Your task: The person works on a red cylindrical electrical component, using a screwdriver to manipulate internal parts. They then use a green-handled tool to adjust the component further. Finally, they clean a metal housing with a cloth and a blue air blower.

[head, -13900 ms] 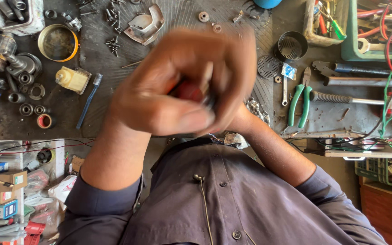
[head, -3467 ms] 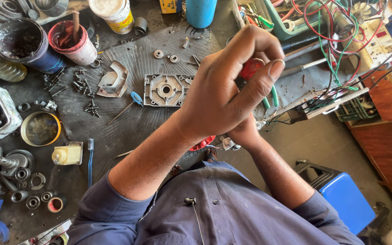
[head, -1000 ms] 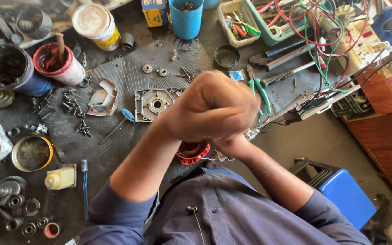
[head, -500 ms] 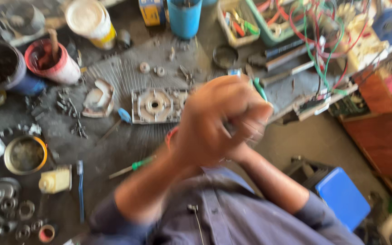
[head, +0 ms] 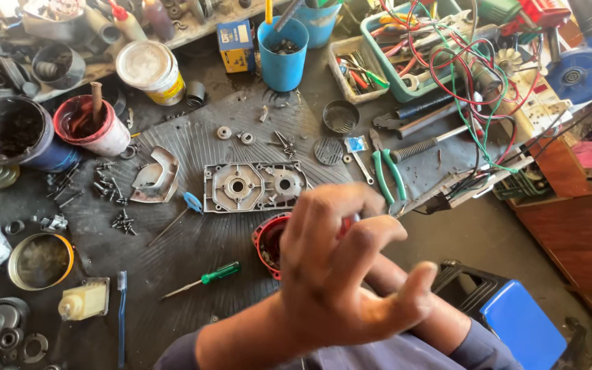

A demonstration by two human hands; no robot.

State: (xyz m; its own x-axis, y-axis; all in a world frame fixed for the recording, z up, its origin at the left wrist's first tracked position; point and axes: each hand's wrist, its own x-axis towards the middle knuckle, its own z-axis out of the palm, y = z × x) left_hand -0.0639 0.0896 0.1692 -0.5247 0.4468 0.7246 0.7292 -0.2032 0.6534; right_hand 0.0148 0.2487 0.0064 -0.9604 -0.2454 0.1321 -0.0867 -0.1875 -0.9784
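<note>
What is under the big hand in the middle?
Under the left hand a round red housing pokes out, resting on the ribbed black mat. The hand covers most of it, and hides the right hand completely.

Work surface: a dark, grimy bench (head: pixel 173 274) with a ribbed black mat (head: pixel 200 157) laid on it. Right of it, a bare grey concrete floor (head: pixel 488 240), a brown wooden cabinet (head: pixel 584 233) and a blue stool (head: pixel 522 322). Lighting bright and even.

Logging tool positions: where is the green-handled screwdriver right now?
In the head view the green-handled screwdriver lies on the ribbed mat, lower left of centre, below the grey metal plate.
</note>
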